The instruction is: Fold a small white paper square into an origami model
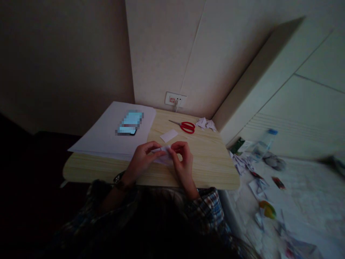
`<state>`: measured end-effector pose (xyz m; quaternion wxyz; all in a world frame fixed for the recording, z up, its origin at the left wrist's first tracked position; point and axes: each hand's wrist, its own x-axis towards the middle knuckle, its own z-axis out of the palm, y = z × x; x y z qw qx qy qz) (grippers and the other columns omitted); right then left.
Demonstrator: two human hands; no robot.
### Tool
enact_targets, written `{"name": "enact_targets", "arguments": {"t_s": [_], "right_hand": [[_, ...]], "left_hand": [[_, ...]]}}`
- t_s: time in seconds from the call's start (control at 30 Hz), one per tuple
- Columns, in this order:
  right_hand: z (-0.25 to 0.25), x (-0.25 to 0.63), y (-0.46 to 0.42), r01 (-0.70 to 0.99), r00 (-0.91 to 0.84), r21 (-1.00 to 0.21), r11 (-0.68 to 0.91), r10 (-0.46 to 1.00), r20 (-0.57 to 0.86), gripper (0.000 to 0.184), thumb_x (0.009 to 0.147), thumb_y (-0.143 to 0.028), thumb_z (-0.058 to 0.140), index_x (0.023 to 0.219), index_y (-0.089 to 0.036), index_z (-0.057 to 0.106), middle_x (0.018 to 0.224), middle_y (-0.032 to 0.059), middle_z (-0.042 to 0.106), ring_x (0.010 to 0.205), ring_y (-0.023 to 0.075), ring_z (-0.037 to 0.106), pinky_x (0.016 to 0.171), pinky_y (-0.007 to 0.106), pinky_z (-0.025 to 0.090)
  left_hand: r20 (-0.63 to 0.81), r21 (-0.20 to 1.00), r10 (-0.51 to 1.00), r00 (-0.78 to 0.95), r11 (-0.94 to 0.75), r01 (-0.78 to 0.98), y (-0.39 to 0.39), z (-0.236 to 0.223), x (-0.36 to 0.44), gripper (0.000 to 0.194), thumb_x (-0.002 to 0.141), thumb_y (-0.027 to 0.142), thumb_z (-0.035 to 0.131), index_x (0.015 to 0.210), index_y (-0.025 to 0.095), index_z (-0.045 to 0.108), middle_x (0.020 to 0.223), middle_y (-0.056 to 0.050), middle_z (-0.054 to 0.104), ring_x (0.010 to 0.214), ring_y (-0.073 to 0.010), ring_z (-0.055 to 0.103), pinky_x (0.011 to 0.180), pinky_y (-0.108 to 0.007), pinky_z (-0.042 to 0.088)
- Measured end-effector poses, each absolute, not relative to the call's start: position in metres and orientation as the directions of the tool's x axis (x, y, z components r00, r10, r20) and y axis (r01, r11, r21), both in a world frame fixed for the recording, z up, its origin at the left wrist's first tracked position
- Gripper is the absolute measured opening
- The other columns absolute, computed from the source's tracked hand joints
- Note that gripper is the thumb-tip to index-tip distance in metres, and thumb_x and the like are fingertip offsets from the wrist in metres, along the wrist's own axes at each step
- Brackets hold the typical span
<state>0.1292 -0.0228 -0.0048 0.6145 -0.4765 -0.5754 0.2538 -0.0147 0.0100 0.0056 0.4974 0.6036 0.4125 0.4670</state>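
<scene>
A small piece of white paper (pixel 163 157) is held up between my two hands over the near side of the wooden table. My left hand (pixel 142 156) pinches its left part between thumb and fingers, and my right hand (pixel 183 157) pinches the right end. The paper looks folded, but blur hides its exact shape. Just beyond my hands a small white paper rectangle (pixel 169 135) lies flat. Red-handled scissors (pixel 186 127) rest behind it, blades pointing left.
Large white paper sheets (pixel 99 133) cover the table's left, with a phone (pixel 130 122) on them. Folded paper pieces (pixel 205 123) sit at the back right corner. A wall socket (pixel 175 99) holds a plug. Beside the table, a bed (pixel 309 190) carries a plastic bottle (pixel 264 145) and scattered papers.
</scene>
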Motion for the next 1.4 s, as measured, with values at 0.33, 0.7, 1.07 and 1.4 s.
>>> {"name": "enact_targets", "arguments": {"t_s": [0.33, 0.7, 1.07, 1.4], "right_hand": [[-0.006, 0.130, -0.022, 0.234, 0.192, -0.877, 0.420, 0.864, 0.465, 0.007, 0.083, -0.026, 0.060, 0.080, -0.021, 0.056, 0.074, -0.0025, 0.058, 0.069, 0.0125, 0.056, 0.065, 0.025, 0.046], [-0.005, 0.130, -0.021, 0.231, 0.194, -0.890, 0.393, 0.878, 0.438, 0.009, 0.083, -0.026, 0.059, 0.078, -0.020, 0.054, 0.070, -0.0031, 0.055, 0.065, 0.0119, 0.053, 0.062, 0.025, 0.044], [-0.005, 0.131, -0.022, 0.329, 0.139, -0.860, 0.390, 0.881, 0.453, 0.013, 0.085, -0.028, 0.059, 0.075, -0.020, 0.058, 0.067, -0.0025, 0.058, 0.064, 0.0127, 0.056, 0.063, 0.025, 0.044], [-0.003, 0.131, -0.023, 0.389, 0.096, -0.814, 0.431, 0.860, 0.501, 0.019, 0.086, -0.025, 0.055, 0.067, -0.020, 0.053, 0.064, -0.0033, 0.053, 0.063, 0.0127, 0.051, 0.061, 0.025, 0.040]], "left_hand": [[0.117, 0.993, 0.971, 0.210, -0.115, -0.022, 0.009, 0.010, -0.014, 0.024, 0.060, 0.034, 0.077, 0.064, 0.016, 0.063, 0.062, 0.003, 0.061, 0.061, -0.0127, 0.055, 0.058, -0.022, 0.044], [0.119, 0.993, 0.969, 0.218, -0.121, -0.004, 0.010, 0.005, -0.015, 0.026, 0.063, 0.038, 0.075, 0.066, 0.015, 0.062, 0.064, 0.002, 0.061, 0.063, -0.0136, 0.055, 0.058, -0.022, 0.043], [0.160, 0.984, 0.951, 0.266, -0.177, 0.039, 0.009, 0.005, -0.015, 0.022, 0.066, 0.035, 0.073, 0.065, 0.016, 0.063, 0.064, 0.002, 0.061, 0.065, -0.0137, 0.057, 0.062, -0.022, 0.044], [0.156, 0.988, 0.945, 0.289, -0.155, -0.025, 0.013, 0.000, -0.015, 0.018, 0.066, 0.032, 0.072, 0.067, 0.016, 0.063, 0.067, 0.001, 0.064, 0.069, -0.0154, 0.060, 0.068, -0.025, 0.048]]}}
